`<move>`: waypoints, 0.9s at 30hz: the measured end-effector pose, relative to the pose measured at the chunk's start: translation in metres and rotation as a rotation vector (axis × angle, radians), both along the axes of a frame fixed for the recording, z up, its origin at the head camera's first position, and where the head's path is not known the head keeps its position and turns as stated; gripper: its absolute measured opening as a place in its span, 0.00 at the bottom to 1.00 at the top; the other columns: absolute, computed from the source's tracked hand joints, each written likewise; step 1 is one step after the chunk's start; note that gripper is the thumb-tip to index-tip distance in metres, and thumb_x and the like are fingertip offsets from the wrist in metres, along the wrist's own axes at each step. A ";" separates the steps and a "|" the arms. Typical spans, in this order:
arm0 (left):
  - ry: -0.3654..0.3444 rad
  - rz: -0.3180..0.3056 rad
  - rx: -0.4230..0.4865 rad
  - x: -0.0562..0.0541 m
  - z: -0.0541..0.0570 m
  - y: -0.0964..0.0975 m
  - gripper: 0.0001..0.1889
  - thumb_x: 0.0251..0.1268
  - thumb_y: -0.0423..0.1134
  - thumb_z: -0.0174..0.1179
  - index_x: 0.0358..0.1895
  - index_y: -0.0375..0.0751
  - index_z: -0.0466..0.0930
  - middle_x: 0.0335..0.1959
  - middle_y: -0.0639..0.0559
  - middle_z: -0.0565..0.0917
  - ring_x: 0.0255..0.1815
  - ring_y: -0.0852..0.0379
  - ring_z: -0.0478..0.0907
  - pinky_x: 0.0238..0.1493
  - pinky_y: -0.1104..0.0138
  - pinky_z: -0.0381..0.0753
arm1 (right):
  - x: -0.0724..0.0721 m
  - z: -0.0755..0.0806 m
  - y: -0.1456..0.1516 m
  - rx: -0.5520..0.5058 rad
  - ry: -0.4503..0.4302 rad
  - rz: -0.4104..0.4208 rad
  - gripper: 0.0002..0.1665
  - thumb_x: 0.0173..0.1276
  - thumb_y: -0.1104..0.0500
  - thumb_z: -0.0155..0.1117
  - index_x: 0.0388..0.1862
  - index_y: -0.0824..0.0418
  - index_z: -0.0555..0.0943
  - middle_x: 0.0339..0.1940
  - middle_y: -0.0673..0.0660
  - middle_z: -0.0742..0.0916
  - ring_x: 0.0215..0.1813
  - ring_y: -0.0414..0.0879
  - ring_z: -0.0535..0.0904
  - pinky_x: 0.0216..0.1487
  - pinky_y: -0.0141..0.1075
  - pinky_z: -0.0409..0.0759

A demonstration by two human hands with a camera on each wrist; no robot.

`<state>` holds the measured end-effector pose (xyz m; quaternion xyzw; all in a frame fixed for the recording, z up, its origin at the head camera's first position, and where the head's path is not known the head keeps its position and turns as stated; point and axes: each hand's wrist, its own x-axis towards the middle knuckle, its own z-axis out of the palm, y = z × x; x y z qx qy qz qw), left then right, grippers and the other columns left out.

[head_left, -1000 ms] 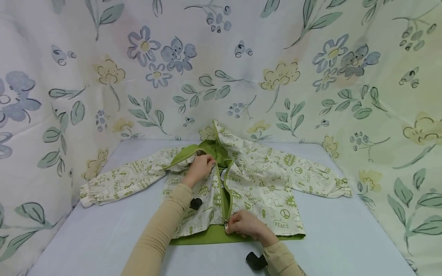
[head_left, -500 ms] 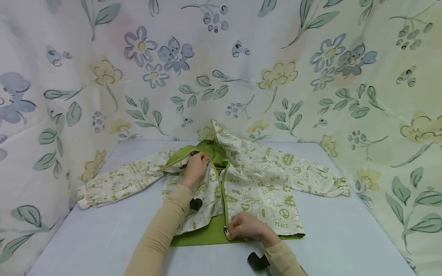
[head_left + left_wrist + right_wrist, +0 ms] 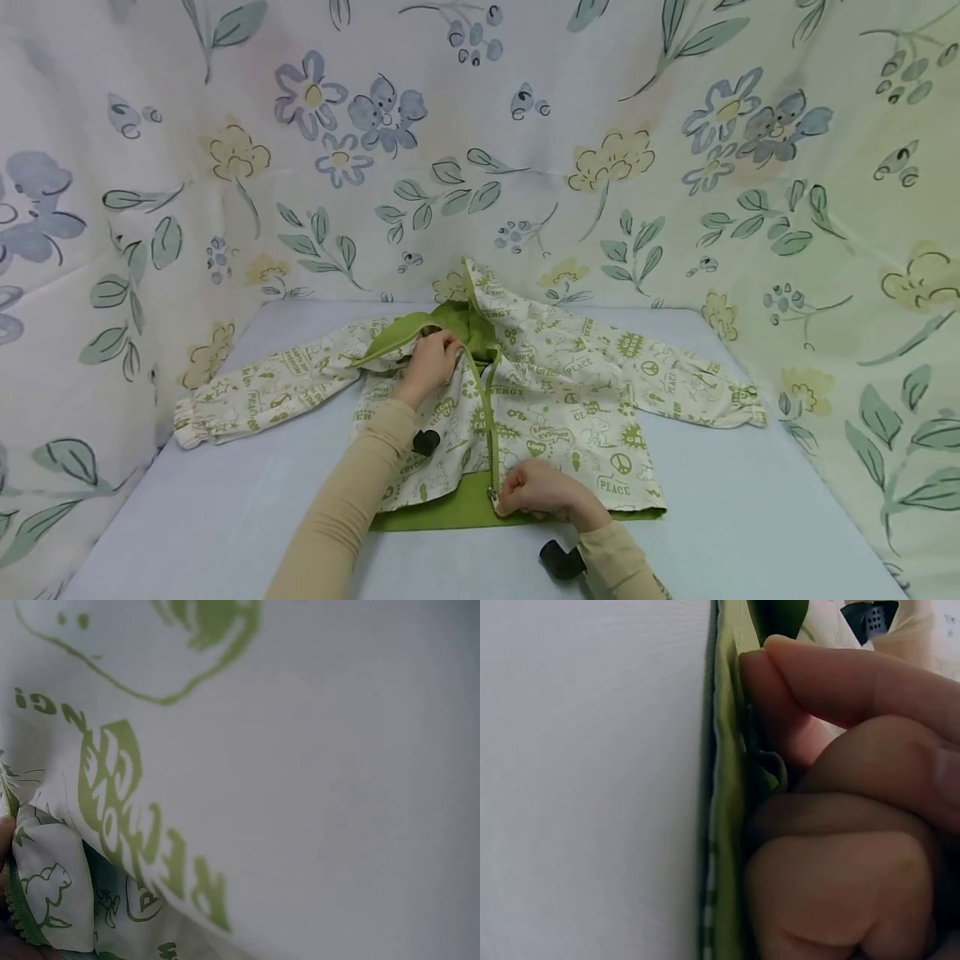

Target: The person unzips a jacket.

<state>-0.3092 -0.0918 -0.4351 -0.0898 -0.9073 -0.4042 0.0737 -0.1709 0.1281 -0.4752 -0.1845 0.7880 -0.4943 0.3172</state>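
A white zip-up hooded jacket with green print lies spread on the table, both sleeves stretched out. My left hand pinches the edge of its left front panel near the collar. At the bottom hem, my right hand pinches the lower end of the zipper, beside the metal slider; whether it grips the pull tab cannot be told. White cloth fills most of the left wrist view, with a fingertip at the left edge. Curled fingers sit against the green edge in the right wrist view.
The pale table carries the jacket. A floral cloth hangs behind and along both sides. The green hood lies partly folded at the back. A small black device sits at the left wrist and another at the right.
The gap between the front panels has narrowed, hiding the inner label. The left panel's lower edge has lifted, showing more green lining. My right hand has shifted slightly down with the zipper end.
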 end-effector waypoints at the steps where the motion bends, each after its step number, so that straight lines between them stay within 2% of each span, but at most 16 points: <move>1: -0.002 -0.002 0.010 0.000 0.000 0.000 0.11 0.72 0.39 0.48 0.44 0.37 0.79 0.34 0.48 0.79 0.25 0.56 0.74 0.25 0.64 0.74 | 0.000 0.001 0.000 0.017 0.012 0.001 0.12 0.52 0.64 0.70 0.14 0.61 0.77 0.10 0.46 0.71 0.10 0.36 0.57 0.11 0.27 0.56; 6: -0.007 -0.010 0.041 0.001 0.000 -0.002 0.11 0.72 0.39 0.50 0.42 0.38 0.80 0.32 0.48 0.79 0.24 0.56 0.74 0.23 0.64 0.74 | 0.001 0.006 -0.002 0.094 0.087 0.019 0.12 0.52 0.62 0.70 0.14 0.59 0.76 0.10 0.45 0.71 0.11 0.36 0.59 0.13 0.28 0.57; 14: 0.017 -0.037 0.031 0.006 0.001 -0.009 0.10 0.71 0.37 0.50 0.41 0.38 0.80 0.32 0.50 0.79 0.25 0.57 0.74 0.26 0.64 0.75 | -0.006 0.017 0.006 0.174 0.290 0.074 0.14 0.53 0.59 0.69 0.14 0.58 0.75 0.12 0.44 0.74 0.15 0.36 0.64 0.18 0.28 0.64; 18: 0.007 -0.109 0.039 0.008 0.001 -0.012 0.11 0.71 0.40 0.51 0.45 0.39 0.80 0.34 0.53 0.79 0.30 0.58 0.75 0.35 0.62 0.75 | -0.014 0.026 0.020 0.179 0.351 0.057 0.13 0.58 0.59 0.66 0.17 0.59 0.75 0.14 0.45 0.73 0.16 0.37 0.63 0.19 0.29 0.65; 22: -0.017 -0.202 0.061 0.011 0.001 -0.014 0.15 0.69 0.45 0.53 0.52 0.41 0.78 0.40 0.53 0.79 0.40 0.58 0.75 0.42 0.61 0.74 | -0.020 0.034 0.041 0.194 0.407 0.013 0.12 0.63 0.56 0.64 0.21 0.58 0.77 0.14 0.46 0.72 0.15 0.37 0.61 0.17 0.30 0.64; 27: 0.049 -0.303 0.085 0.020 0.005 -0.017 0.17 0.69 0.45 0.54 0.55 0.42 0.75 0.50 0.48 0.76 0.52 0.54 0.72 0.52 0.60 0.74 | -0.021 0.048 0.071 0.227 0.495 -0.091 0.12 0.67 0.53 0.61 0.29 0.59 0.80 0.15 0.51 0.74 0.15 0.39 0.62 0.17 0.33 0.65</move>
